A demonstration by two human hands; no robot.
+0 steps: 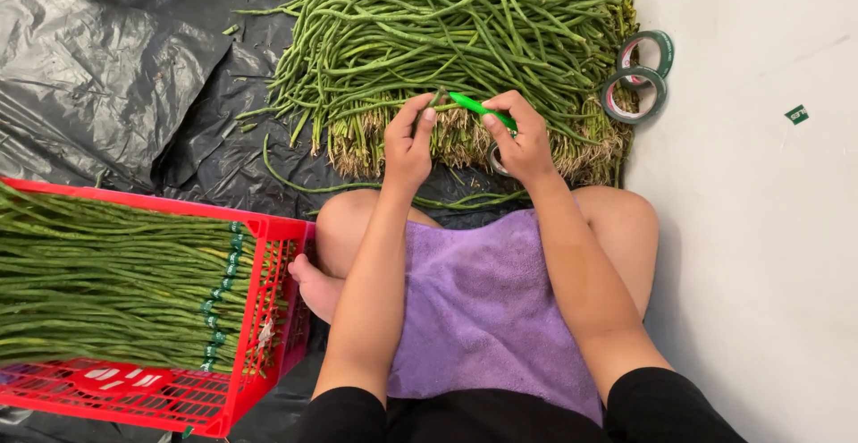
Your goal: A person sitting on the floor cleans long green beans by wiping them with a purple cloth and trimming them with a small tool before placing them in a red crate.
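A big heap of long green beans [447,41] lies on black plastic sheeting in front of me, its cut ends facing my knees. My left hand [408,143] pinches the tip of one bean at the heap's near edge. My right hand [520,139] grips a bright green handled tool [478,108] that points left toward the left fingers. A small ring of tape [497,162] shows partly under the right hand. A purple towel [487,309] covers my lap.
A red plastic crate [259,336] at the left holds bundles of beans tied with green tape. Two green tape rolls [639,81] lie at the heap's right edge on a pale floor [760,228]. Black sheeting [98,76] spreads to the left.
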